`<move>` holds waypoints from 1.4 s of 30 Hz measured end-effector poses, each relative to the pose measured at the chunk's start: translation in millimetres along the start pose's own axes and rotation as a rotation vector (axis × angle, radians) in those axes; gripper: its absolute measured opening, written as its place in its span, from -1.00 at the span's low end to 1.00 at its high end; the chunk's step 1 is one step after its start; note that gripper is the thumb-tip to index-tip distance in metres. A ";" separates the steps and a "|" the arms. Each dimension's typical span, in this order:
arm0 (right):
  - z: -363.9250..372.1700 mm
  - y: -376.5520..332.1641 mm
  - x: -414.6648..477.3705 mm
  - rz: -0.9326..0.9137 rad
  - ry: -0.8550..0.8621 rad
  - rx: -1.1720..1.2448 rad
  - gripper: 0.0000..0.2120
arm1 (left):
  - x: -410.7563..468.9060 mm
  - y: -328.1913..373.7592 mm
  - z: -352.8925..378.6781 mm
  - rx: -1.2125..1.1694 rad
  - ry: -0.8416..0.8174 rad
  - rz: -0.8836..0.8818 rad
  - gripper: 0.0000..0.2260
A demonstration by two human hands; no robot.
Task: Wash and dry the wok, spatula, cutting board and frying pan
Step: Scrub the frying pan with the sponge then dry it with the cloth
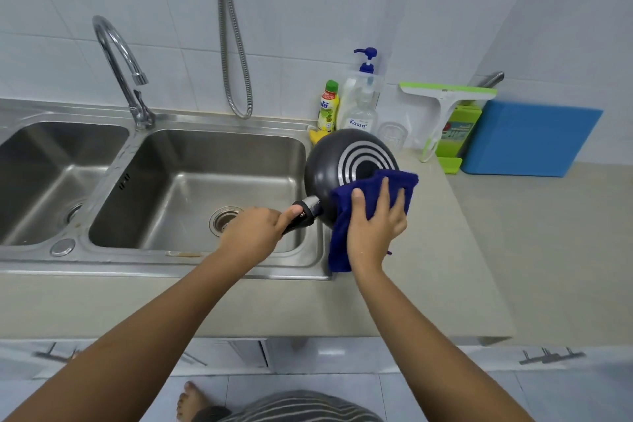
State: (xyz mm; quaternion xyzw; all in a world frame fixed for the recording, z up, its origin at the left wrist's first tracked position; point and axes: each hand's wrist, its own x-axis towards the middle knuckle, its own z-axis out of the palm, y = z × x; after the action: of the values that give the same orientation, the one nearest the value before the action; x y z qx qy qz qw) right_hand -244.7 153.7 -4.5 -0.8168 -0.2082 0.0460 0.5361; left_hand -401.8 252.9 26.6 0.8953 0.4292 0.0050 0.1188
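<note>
Your left hand [253,233] is curled tight round the black handle [303,216] of the frying pan [337,161], with the thumb lying along the top and the handle pointing to 8 o'clock from the bowl. The pan is turned underside toward you: a dark, smooth, round dome with pale concentric rings on its base. You hold it above the right rim of the brushed-steel sink [171,264], where the steel meets the matte beige counter [445,250]. Your right hand [376,226] lies flat with fingers spread, pressing a fluffy dark-blue cloth [339,243] against the pan's 4 o'clock side. The cloth's loose end hangs below your wrist. At 2 o'clock from the pan, well apart, the flat blue cutting board [531,137] leans upright against the tiled wall, with a green-and-white squeegee [445,96] at its 9 o'clock.
</note>
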 end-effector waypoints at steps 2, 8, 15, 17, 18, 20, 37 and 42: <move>3.5 2.5 -10.5 -0.251 -0.050 -0.093 -0.48 | -1.8 4.3 -1.5 -0.233 -0.023 -0.071 -0.59; -12.8 25.7 17.8 -0.544 -0.159 -0.079 -0.55 | -10.2 4.5 -4.2 -0.784 -0.062 -0.187 -0.38; -37.7 35.4 41.6 -0.147 -0.042 0.050 -0.59 | -16.6 -14.3 -0.9 -0.897 -0.076 -0.222 -0.37; -42.6 41.4 39.0 -0.202 -0.106 -0.054 -0.57 | -14.9 -16.8 -2.6 -0.865 -0.074 -0.223 -0.37; -41.8 45.0 36.5 -0.215 -0.145 -0.109 -0.56 | -14.1 -17.1 -3.6 -0.853 -0.071 -0.222 -0.37; -35.7 53.5 31.0 -0.187 -0.229 -0.231 -0.52 | -11.2 -17.4 -1.5 -0.840 -0.061 -0.228 -0.38; -16.9 101.1 18.7 -0.078 -0.539 -0.424 -0.45 | -0.8 -5.3 6.2 -0.752 -0.120 -0.167 -0.69; -22.9 68.7 29.9 0.119 -0.327 -0.035 -0.45 | 7.7 -0.6 -1.9 -0.760 -0.116 -0.110 -0.77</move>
State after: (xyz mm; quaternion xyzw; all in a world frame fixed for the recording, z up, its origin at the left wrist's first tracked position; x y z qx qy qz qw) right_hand -190.7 122.4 -51.9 -0.8186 -0.2445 0.2063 0.4770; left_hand -397.6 259.6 27.6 0.7620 0.4367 0.1066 0.4662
